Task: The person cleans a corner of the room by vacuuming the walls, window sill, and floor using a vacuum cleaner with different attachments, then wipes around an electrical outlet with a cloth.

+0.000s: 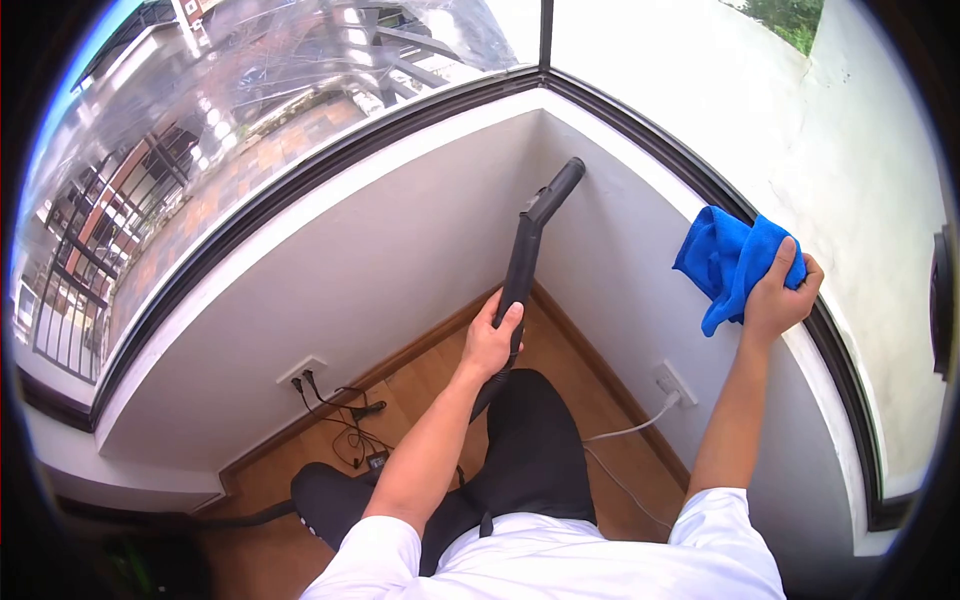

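Note:
My left hand [492,335] is wrapped around the black handle tube of a vacuum cleaner hose [521,262]. The tube slants up and away, its bent upper end close to the right wall near the corner; whether it touches cannot be made out. My right hand [782,297] grips a crumpled blue cloth [738,262] at the right window ledge. Part of the cloth hangs below the ledge against the wall, and its upper edge lies by the dark window frame [690,180]. The palm side of my right hand is hidden by the cloth.
Low white walls [360,240] meet in a corner ahead, with glass above them. Black plugs and cords hang from a left outlet [302,372] onto the wooden floor [560,345]. A white cord [637,430] runs from the right outlet [673,383]. A black hose [240,519] lies lower left.

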Demonstrator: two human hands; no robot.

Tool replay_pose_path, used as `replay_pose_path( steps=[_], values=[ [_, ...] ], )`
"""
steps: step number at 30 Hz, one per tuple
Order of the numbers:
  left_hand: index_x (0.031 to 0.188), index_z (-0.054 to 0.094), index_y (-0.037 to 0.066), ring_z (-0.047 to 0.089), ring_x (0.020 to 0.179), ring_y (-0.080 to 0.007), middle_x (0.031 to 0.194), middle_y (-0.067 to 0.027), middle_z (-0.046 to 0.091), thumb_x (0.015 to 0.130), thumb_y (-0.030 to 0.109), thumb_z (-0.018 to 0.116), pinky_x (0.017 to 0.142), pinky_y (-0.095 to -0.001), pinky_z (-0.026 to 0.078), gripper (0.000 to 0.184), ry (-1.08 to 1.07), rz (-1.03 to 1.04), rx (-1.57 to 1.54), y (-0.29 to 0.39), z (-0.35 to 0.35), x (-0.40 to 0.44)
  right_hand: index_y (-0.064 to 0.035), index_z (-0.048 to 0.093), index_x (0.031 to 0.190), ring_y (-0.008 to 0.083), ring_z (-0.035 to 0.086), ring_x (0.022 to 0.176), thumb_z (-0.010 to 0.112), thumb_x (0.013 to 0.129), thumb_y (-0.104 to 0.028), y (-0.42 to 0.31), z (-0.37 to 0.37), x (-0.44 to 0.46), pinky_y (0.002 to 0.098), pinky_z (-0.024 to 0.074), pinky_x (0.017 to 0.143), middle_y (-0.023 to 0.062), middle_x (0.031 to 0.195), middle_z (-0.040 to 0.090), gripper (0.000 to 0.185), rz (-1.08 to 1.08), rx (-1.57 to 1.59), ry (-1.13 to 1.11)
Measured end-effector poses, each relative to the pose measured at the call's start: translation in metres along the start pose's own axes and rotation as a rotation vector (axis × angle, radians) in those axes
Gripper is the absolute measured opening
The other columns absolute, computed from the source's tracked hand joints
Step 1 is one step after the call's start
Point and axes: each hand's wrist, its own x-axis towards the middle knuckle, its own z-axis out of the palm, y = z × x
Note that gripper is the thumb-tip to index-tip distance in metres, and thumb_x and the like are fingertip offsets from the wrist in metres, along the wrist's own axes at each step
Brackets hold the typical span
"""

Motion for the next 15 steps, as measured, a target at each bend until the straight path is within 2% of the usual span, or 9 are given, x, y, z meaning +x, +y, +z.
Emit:
replay_pose_path(
  steps=[5, 9, 11, 12, 13, 14, 15],
  values=[
    [0.147, 0.055, 0.014, 0.059, 0.068, -0.0095, 0.083, -0.0004, 0.059, 0.099, 0.041, 0.066, 0.062, -0.0292, 0.055, 0.055, 0.004, 0.028, 0.087, 0.015, -0.010, -0.007, -0.0017, 0.060, 0.097, 0.0205, 0.060, 0.083, 0.072, 0.096, -0.045, 0.001, 0.000, 0.001, 0.0340, 0.0519, 0.079, 0.0092, 0.092, 0.064, 0.045, 0.018, 0.004, -0.014],
    [0.145, 0.056, 0.014, 0.060, 0.061, -0.0123, 0.081, -0.0029, 0.062, 0.098, 0.044, 0.064, 0.062, -0.0313, 0.053, 0.056, -0.021, -0.018, 0.166, 0.030, -0.018, -0.013, 0.0023, 0.065, 0.099, 0.0275, 0.067, 0.089, 0.075, 0.092, -0.049, 0.005, 0.003, 0.005, 0.0368, 0.0542, 0.081, 0.0161, 0.096, 0.069, 0.053, -0.017, -0.080, 0.023],
    [0.145, 0.055, 0.014, 0.063, 0.075, -0.0135, 0.089, -0.0033, 0.067, 0.098, 0.044, 0.064, 0.068, -0.0335, 0.054, 0.057, -0.063, -0.008, 0.370, 0.037, -0.029, -0.023, 0.0046, 0.069, 0.104, 0.0342, 0.069, 0.093, 0.078, 0.087, -0.052, 0.026, 0.006, 0.012, 0.0408, 0.0555, 0.086, 0.0199, 0.101, 0.072, 0.059, -0.057, -0.133, 0.054],
    [0.143, 0.056, 0.017, 0.068, 0.081, -0.0223, 0.091, -0.0071, 0.071, 0.095, 0.048, 0.064, 0.077, -0.0388, 0.054, 0.058, -0.025, 0.112, 0.447, 0.029, -0.031, -0.031, 0.0047, 0.070, 0.103, 0.0355, 0.069, 0.096, 0.079, 0.086, -0.052, 0.033, 0.007, 0.017, 0.0412, 0.0554, 0.087, 0.0205, 0.103, 0.072, 0.061, -0.086, -0.140, 0.059],
    [0.139, 0.058, 0.018, 0.070, 0.092, -0.0324, 0.095, -0.0122, 0.072, 0.093, 0.051, 0.064, 0.085, -0.0429, 0.053, 0.056, -0.050, 0.047, 0.522, 0.035, -0.033, -0.044, 0.0037, 0.071, 0.099, 0.0349, 0.070, 0.094, 0.082, 0.082, -0.054, 0.047, 0.009, 0.024, 0.0407, 0.0564, 0.085, 0.0202, 0.101, 0.072, 0.061, -0.117, -0.158, 0.062],
    [0.135, 0.060, 0.016, 0.069, 0.099, -0.0341, 0.102, -0.0144, 0.073, 0.093, 0.049, 0.063, 0.086, -0.0443, 0.054, 0.053, -0.065, 0.055, 0.592, 0.031, -0.035, -0.056, 0.0028, 0.073, 0.095, 0.0344, 0.071, 0.089, 0.084, 0.079, -0.056, 0.067, 0.013, 0.033, 0.0409, 0.0575, 0.082, 0.0192, 0.096, 0.073, 0.062, -0.154, -0.118, 0.077],
    [0.131, 0.061, 0.014, 0.068, 0.102, -0.0341, 0.106, -0.0132, 0.072, 0.092, 0.047, 0.065, 0.088, -0.0472, 0.053, 0.051, -0.027, 0.134, 0.667, 0.012, -0.035, -0.065, 0.0036, 0.073, 0.092, 0.0381, 0.070, 0.086, 0.086, 0.076, -0.055, 0.074, 0.016, 0.040, 0.0446, 0.0574, 0.082, 0.0215, 0.093, 0.073, 0.062, -0.186, -0.107, 0.110]
  ],
)
